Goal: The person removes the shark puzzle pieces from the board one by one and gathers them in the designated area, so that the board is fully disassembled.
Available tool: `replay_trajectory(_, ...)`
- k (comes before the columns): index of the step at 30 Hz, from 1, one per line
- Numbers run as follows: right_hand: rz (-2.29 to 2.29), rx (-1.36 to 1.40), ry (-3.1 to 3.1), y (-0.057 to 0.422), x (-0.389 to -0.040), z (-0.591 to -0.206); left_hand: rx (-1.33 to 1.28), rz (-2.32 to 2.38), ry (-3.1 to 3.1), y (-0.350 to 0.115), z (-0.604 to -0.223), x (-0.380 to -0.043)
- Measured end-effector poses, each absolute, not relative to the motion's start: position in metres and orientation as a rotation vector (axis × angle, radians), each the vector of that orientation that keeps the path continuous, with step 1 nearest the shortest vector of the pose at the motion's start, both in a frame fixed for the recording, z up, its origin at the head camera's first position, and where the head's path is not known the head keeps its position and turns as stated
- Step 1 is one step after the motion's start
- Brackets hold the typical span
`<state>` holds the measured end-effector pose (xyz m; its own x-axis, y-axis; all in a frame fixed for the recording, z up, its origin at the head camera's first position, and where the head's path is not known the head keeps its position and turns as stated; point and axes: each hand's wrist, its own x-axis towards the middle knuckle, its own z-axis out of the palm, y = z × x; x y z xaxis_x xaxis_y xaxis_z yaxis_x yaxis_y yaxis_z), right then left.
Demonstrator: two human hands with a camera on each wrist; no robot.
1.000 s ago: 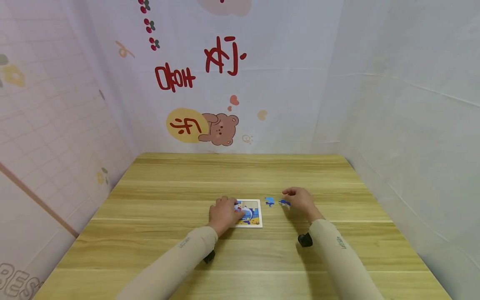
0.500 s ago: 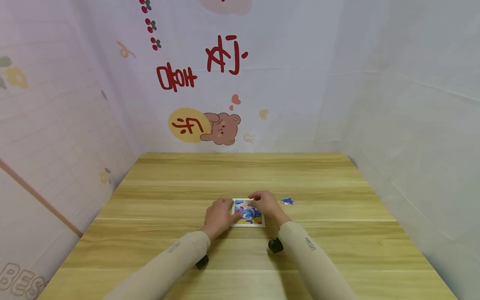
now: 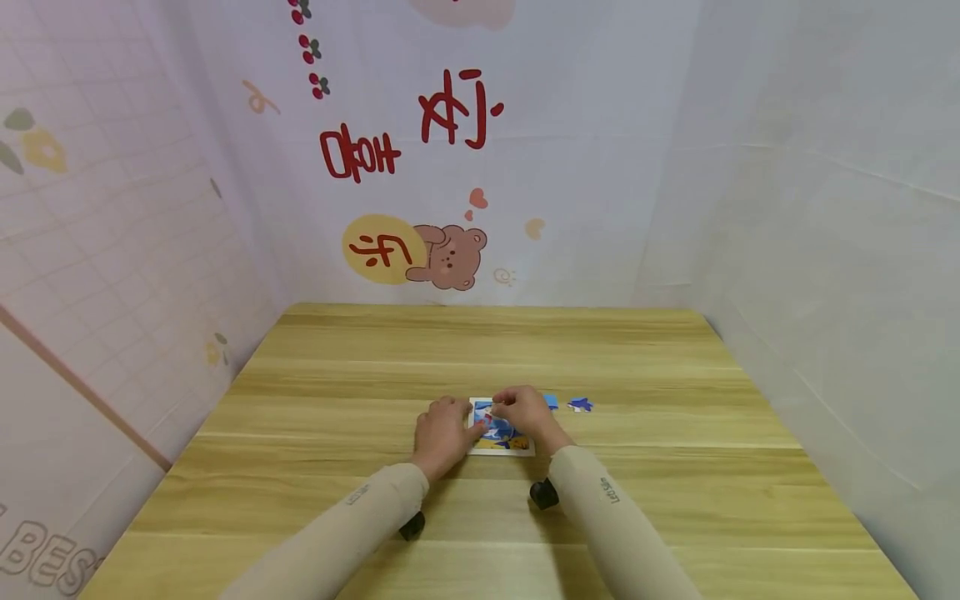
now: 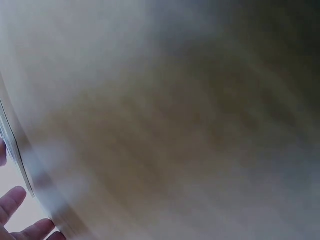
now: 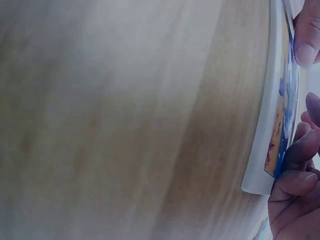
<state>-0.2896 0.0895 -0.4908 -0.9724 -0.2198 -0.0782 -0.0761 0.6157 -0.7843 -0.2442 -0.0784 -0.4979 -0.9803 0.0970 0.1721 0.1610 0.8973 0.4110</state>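
A small jigsaw puzzle (image 3: 510,442) in a white-edged tray lies on the wooden table, showing a blue and yellow cartoon picture. My left hand (image 3: 442,433) rests at its left side, fingers spread by the edge and the thumb on the picture. Over the upper right part of the puzzle, my right hand (image 3: 525,412) has its thumb and fingertips together, pinching what looks like a small puzzle piece, mostly hidden by the fingers. In the right wrist view, the curled fingers of the right hand (image 5: 300,175) are close above the puzzle's edge (image 5: 257,175).
Right of the puzzle lie a light blue piece (image 3: 551,402), partly behind my right hand, and a blue-and-white piece (image 3: 580,405). The wooden table (image 3: 360,358) meets a printed white cloth backdrop (image 3: 585,167) at the back and sides.
My right hand has moved left from the loose pieces to the puzzle and stays over its upper part. The left hand still rests at the puzzle's left side.
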Motion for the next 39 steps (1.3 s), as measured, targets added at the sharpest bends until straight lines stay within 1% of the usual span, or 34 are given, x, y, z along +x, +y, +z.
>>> replay_trajectory(12,-1.127,-0.268,2.702,0.0866,-0.2913,-0.4894,-0.145,-0.608,-2.966,-0.0736,-0.4965,-0.2459)
replay_trajectory(22,-1.179,-0.234,2.621,0.0855,-0.2906,-0.4860,-0.138,-0.590,-2.950,-0.0736,-0.5038,-0.2491)
replay_trajectory(31,-1.187,-0.233,2.611,0.0868,-0.2901,-0.4853,-0.132,-0.573,-2.972,-0.0707,-0.4951,-0.2436)
replay_trajectory(39,-1.219,-0.221,2.580,0.0886,-0.2890,-0.4842,-0.128,-0.572,-2.968,-0.0690,-0.4955,-0.2434)
